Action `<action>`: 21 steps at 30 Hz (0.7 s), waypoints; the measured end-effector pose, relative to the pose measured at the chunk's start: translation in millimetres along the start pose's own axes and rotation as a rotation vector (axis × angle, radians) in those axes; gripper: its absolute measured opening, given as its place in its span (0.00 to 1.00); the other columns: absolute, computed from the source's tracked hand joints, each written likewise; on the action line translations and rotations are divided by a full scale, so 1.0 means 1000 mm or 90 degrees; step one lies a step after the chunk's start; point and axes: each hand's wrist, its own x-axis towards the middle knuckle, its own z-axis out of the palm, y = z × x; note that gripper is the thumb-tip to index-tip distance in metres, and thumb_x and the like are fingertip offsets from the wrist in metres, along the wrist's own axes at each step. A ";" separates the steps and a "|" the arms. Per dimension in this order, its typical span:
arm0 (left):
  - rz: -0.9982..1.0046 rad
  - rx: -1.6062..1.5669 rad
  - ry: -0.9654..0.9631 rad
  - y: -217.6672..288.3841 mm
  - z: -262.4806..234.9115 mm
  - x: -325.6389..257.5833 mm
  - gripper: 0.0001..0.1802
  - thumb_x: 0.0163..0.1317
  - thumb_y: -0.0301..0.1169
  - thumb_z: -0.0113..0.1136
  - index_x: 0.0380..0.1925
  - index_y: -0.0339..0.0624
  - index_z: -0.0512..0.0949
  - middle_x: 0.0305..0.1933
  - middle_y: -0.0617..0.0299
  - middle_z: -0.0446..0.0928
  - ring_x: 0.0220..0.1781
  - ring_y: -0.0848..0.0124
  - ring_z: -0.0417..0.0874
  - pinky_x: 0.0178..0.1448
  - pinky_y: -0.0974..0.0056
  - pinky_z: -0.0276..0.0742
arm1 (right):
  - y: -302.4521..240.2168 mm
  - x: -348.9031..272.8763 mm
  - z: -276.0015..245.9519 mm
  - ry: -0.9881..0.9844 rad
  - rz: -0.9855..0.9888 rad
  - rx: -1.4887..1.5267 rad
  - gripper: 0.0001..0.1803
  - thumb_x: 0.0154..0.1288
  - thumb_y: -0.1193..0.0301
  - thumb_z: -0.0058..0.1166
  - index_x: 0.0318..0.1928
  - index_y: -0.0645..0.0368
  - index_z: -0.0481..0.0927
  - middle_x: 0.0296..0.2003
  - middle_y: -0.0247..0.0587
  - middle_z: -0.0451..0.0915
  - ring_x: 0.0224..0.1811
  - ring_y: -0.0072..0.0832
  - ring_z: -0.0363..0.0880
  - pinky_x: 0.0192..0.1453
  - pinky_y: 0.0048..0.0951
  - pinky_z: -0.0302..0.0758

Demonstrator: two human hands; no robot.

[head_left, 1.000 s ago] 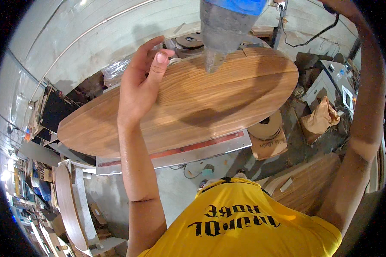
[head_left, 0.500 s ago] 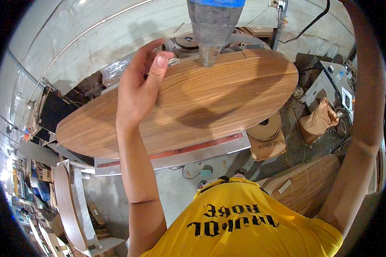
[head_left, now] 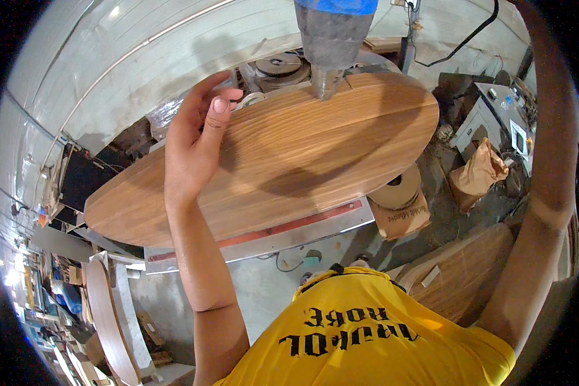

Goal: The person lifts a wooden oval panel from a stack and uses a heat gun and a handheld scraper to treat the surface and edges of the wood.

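Long oval brown wood-grain panel (head_left: 341, 141) laid right across the middle of the view, a bit slanted, with a flat silver metal base (head_left: 315, 231) and its narrow red strip (head_left: 289, 225) poking out under the near edge. Bare left hand (head_left: 192, 154) up over the left half of it, thumb raised, fingers loosely bent toward the far edge, nothing clutched; can't tell whether actually touching the wood. Right hand out of shot past the top right, just the raised right arm (head_left: 552, 154) showing, so can't tell about that grip at all. Big grey tapered nozzle (head_left: 333, 42) with a bright blue body (head_left: 341, 5) coming down from the top, tip right by the panel's far edge; contact or tiny gap, hard to say. Loose black cord (head_left: 460, 49) off to the right. Round tan disc (head_left: 392, 198) near the panel's right end, on a brown paper package (head_left: 402, 224), with a crumpled brown paper bag (head_left: 477, 172) farther over. Second brown wooden panel (head_left: 476, 267) down at lower right, beside the yellow T-shirt (head_left: 367, 352).
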 end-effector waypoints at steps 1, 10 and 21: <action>0.006 0.004 -0.004 0.001 0.002 0.001 0.26 0.81 0.44 0.55 0.69 0.37 0.73 0.52 0.64 0.84 0.47 0.80 0.75 0.48 0.74 0.71 | 0.001 -0.003 -0.005 -0.005 0.009 -0.018 0.40 0.36 0.43 0.87 0.37 0.67 0.89 0.26 0.44 0.86 0.25 0.31 0.84 0.31 0.32 0.81; 0.029 0.024 -0.019 0.003 0.005 0.005 0.27 0.81 0.46 0.55 0.69 0.37 0.74 0.52 0.61 0.84 0.52 0.77 0.77 0.57 0.71 0.73 | 0.034 0.006 -0.014 -0.096 0.139 -0.006 0.40 0.36 0.40 0.86 0.31 0.66 0.87 0.19 0.39 0.80 0.21 0.29 0.81 0.26 0.32 0.76; 0.030 0.064 -0.019 0.004 -0.001 -0.001 0.28 0.80 0.45 0.55 0.69 0.37 0.73 0.53 0.59 0.84 0.54 0.74 0.79 0.61 0.68 0.73 | 0.033 0.008 -0.005 -0.101 0.120 0.029 0.40 0.37 0.40 0.85 0.33 0.66 0.87 0.21 0.39 0.82 0.21 0.29 0.81 0.26 0.30 0.77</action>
